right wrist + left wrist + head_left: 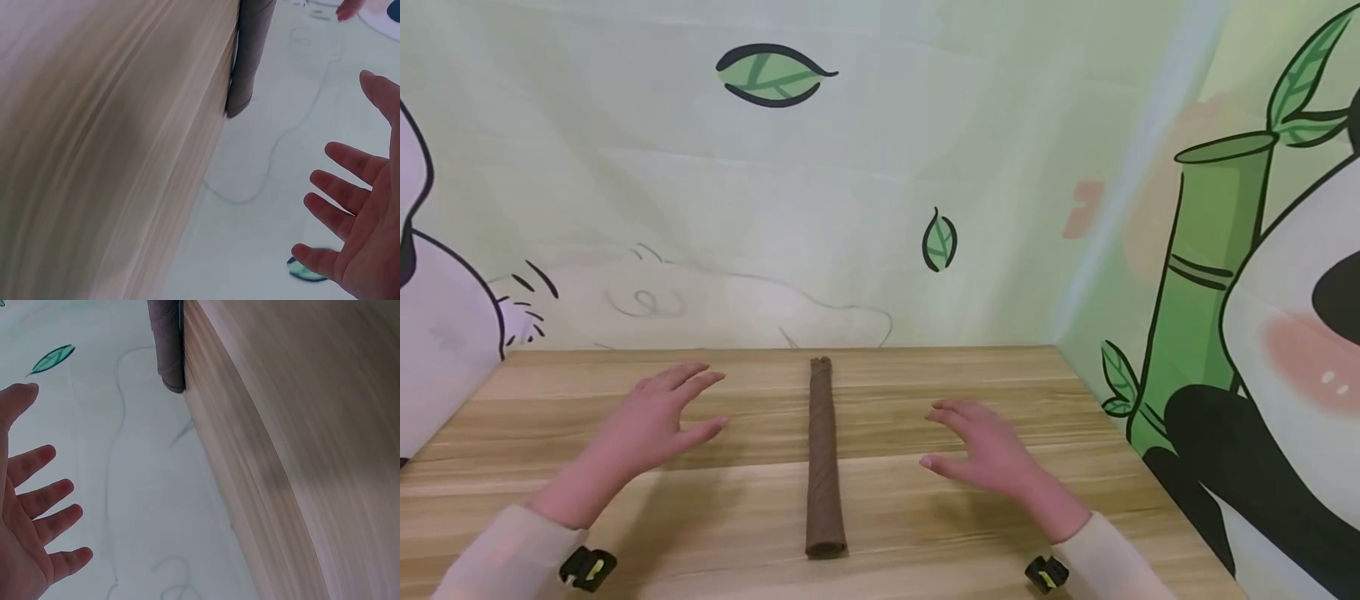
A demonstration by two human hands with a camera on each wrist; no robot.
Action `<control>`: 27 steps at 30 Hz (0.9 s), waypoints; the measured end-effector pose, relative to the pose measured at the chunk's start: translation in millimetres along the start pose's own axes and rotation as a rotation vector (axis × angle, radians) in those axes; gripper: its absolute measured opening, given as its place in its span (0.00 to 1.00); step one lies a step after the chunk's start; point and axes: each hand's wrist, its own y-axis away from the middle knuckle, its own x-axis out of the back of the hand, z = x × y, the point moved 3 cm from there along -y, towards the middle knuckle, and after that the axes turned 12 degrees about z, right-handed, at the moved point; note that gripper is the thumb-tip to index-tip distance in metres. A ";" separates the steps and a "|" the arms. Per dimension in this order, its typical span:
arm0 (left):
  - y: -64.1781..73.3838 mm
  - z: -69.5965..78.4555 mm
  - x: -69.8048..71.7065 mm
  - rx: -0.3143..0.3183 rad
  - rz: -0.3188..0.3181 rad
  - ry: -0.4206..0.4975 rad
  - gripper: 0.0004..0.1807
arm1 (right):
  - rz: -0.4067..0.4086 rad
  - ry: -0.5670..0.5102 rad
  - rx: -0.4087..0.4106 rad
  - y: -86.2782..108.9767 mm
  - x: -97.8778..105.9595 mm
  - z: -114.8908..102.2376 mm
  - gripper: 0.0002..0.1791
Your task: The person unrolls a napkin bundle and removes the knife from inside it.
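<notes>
Brown roll (824, 458), slim and spirally wrapped, lies on a table between a person's two hands. Behind it, filling most of the head view, hangs a pale green printed backdrop (880, 158). Next in size is the wood-grain table (737, 517), its far edge meeting that backdrop. A cartoon panda (1262, 479) takes up the right side, with a green bamboo stalk (1206, 217) drawn beside it.

The roll rests near the middle of the table, pointing away from the person: a wide, hollow-looking end is nearest, and a narrower end lies near the far edge. Whether it is cloth or paper, I cannot tell.

To one side is the left hand (651, 421), to the other the right hand (988, 450). Both hover above the wood with thumbs apart and fingers spread, slightly bent — neither has hold of anything, and neither touches the roll. Smallest are two dark devices, one at the left wrist (588, 569) and one at the right wrist (1047, 574).

This looks like a moment before contact — handling the roll would call for bringing both hands inward and down, then curling the fingers around it.
</notes>
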 end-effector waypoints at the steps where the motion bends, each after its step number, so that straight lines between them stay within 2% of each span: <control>1: -1.2 3.5 -1.4 -0.014 0.005 0.015 0.32 | -0.008 -0.010 0.013 -0.3 -0.5 -3.7 0.33; 7: -6.3 22.4 -15.0 -0.063 -0.001 0.071 0.24 | -0.067 -0.054 0.092 -0.3 -6.0 -25.8 0.32; 16: -16.9 49.4 -36.8 -0.163 -0.025 0.126 0.20 | -0.133 -0.137 0.177 -4.9 -16.5 -51.5 0.31; 24: -22.8 61.6 -53.7 -0.226 -0.055 0.164 0.19 | -0.166 -0.215 0.234 -10.1 -29.3 -64.8 0.26; 27: -24.1 64.7 -59.9 -0.257 -0.065 0.178 0.19 | -0.198 -0.241 0.228 -11.7 -36.1 -68.8 0.27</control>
